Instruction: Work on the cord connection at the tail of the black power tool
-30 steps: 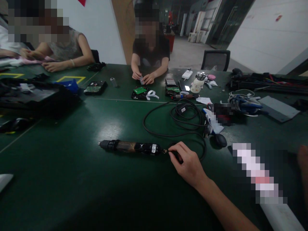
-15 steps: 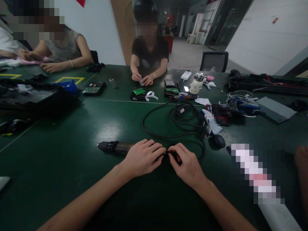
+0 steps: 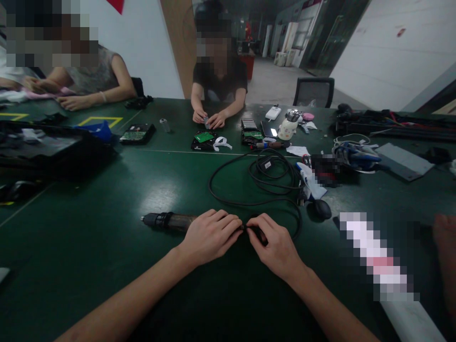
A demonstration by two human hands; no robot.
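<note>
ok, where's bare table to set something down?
Bare green table: left of the black tool, toward the black tray; also between that tool and the green circuit board, left of the looped cable. Crowded: right of those loops, around the blue-and-white packet.

A dark screwdriver (image 3: 176,221) lies flat, tip (image 3: 143,219) leftward, black cable (image 3: 249,205) looping beyond it.

The left forearm (image 3: 131,292) slants up from the lower left and the right forearm (image 3: 327,301) from the lower right (both are bare), so the hands sit close together. The left hand (image 3: 209,237) is back upward, its fingers (image 3: 230,223) curled and pointing right. The right hand (image 3: 277,244) faces it, thumb and forefinger bent into a pinch.
</note>
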